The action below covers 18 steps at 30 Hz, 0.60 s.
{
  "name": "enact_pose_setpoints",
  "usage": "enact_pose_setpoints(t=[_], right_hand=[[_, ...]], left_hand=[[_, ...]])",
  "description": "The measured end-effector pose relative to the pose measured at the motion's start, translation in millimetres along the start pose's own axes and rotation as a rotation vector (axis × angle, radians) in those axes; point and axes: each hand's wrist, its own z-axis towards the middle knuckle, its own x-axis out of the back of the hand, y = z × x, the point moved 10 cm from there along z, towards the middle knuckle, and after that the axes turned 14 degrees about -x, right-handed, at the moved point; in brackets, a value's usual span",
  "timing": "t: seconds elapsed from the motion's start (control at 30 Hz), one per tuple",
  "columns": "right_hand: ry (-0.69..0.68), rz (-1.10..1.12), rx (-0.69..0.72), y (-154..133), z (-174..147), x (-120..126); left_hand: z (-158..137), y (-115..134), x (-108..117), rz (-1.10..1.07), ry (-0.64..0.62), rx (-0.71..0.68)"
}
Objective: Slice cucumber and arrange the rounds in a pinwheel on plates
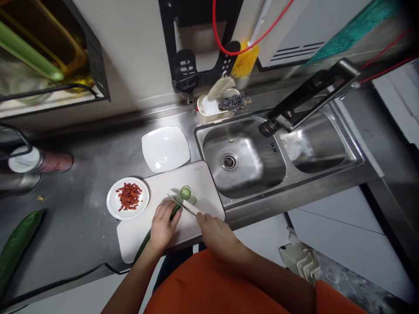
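Observation:
On a white cutting board [206,187] lies a long green cucumber [142,247], partly covered by my left hand [163,224]. That hand's fingers are curled over the cucumber close to its cut end. My right hand [218,235] grips the handle of a knife [185,206], whose blade rests at the cucumber's end, just beyond my left fingertips. Two or so pale green cucumber slices [185,192] lie on the board past the blade. A second, whole cucumber [20,240] is on the steel counter at the far left.
A small plate [111,201] of red dried berries touches the board's left side. Behind the board sits a square white plate [165,148]. To the right are a steel double sink [209,174] and a black faucet [294,104]. A holder [214,117] with scrubbers stands behind the sink.

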Motion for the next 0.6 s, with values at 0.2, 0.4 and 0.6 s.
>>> enact_pose_setpoints(t=[0.2, 0.4, 0.6], right_hand=[[-0.023, -0.001, 0.003, -3, 0, 2], [0.031, -0.013, 0.026, -7, 5, 5], [0.052, -0.024, 0.057, -13, 14, 3]], left_hand=[[2, 0, 0, -0.002, -0.012, 0.002], [2, -1, 0, -0.007, -0.014, 0.004], [2, -2, -1, -0.011, -0.024, 0.018]])
